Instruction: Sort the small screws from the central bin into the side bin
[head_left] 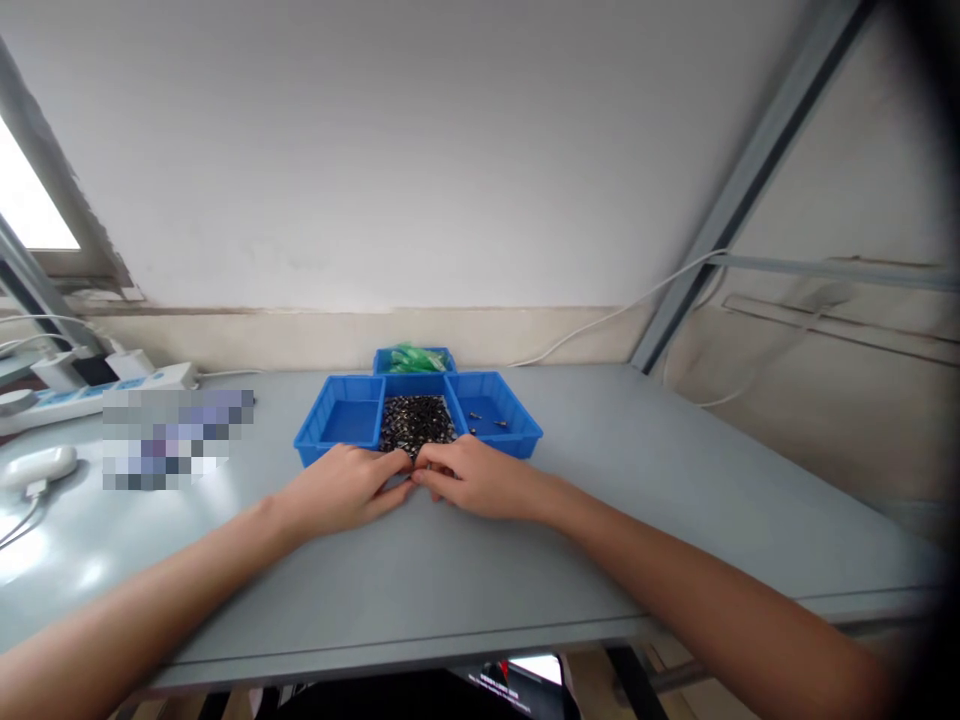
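Observation:
My left hand (351, 489) and my right hand (474, 478) meet at the fingertips, just in front of the blue middle bin. Both are closed in a pinch; whatever lies between the fingers is too small or hidden to make out. Behind them, the middle bin is filled with a heap of small dark metal parts (417, 418). To the right, a blue bin (517, 412) holds a few small metal pieces (500, 423). The left blue bin (345, 412) shows a bare floor. My hands cover the front of the middle bin.
Behind the bins stands another blue bin with green plastic bags (415, 358). A white power strip (150, 385) with plugs, a blurred-out item (180, 440) and a white case (41, 466) lie left on the grey table (600, 440). A lit phone (517, 685) shows below the table edge.

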